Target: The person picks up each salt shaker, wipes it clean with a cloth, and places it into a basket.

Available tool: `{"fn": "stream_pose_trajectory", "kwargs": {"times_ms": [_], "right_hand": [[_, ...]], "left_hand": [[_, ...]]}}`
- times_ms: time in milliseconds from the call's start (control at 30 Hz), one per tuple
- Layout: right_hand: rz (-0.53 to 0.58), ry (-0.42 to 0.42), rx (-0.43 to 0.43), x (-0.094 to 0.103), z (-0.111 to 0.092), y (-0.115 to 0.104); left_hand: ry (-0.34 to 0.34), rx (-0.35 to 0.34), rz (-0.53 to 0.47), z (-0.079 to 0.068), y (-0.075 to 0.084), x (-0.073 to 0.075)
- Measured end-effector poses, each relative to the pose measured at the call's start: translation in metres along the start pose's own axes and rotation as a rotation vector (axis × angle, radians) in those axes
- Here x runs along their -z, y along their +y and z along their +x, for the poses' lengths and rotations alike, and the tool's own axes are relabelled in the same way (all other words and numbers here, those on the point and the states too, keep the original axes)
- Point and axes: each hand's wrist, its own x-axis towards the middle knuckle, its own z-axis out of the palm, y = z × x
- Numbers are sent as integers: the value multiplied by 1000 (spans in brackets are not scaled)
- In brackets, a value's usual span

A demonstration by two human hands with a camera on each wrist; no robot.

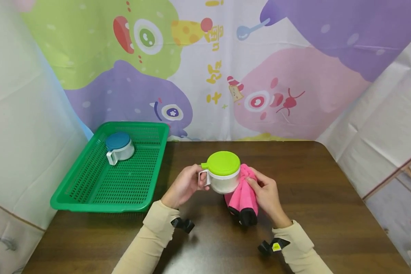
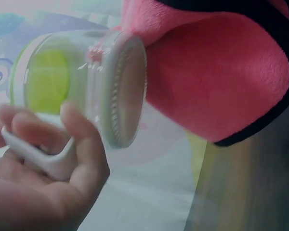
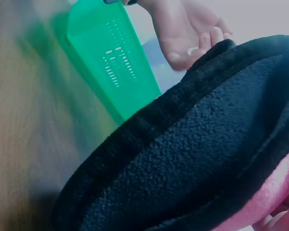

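My left hand (image 1: 185, 186) grips the white handle of a clear seasoning jar (image 1: 225, 184) with a lime-green lid (image 1: 223, 163), held upright above the table. In the left wrist view the fingers curl through and round the handle (image 2: 58, 162), and the jar's ribbed base edge shows. A pink cloth (image 1: 244, 195) with black edging is bunched in my right hand (image 1: 268, 193), thumb over its folds. The cloth meets the jar's right side and hangs down below it. Its dark-looking side (image 3: 192, 144) fills much of the right wrist view and hides most of that hand.
A green plastic basket (image 1: 123, 192) with slotted walls stands on the left of the brown wooden table (image 1: 315, 198). Inside, near its back left corner, sits a similar jar with a blue lid (image 1: 118, 140). A cartoon-printed curtain (image 1: 205, 114) hangs behind the table.
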Motion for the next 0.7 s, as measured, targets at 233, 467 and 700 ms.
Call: {"fn": "stream_pose_trajectory", "kwargs": {"times_ms": [233,467,700], "right_hand": [[4,-13,-28,-1,0,6],[45,6,-63,-3,0,6],[17,45,44,-5,-1,3]], "left_hand": [[43,-18,-36,-1,-4,-3],[152,-37,-93,1,-6,-10],[234,-70,-92,1,-4,-16]]}}
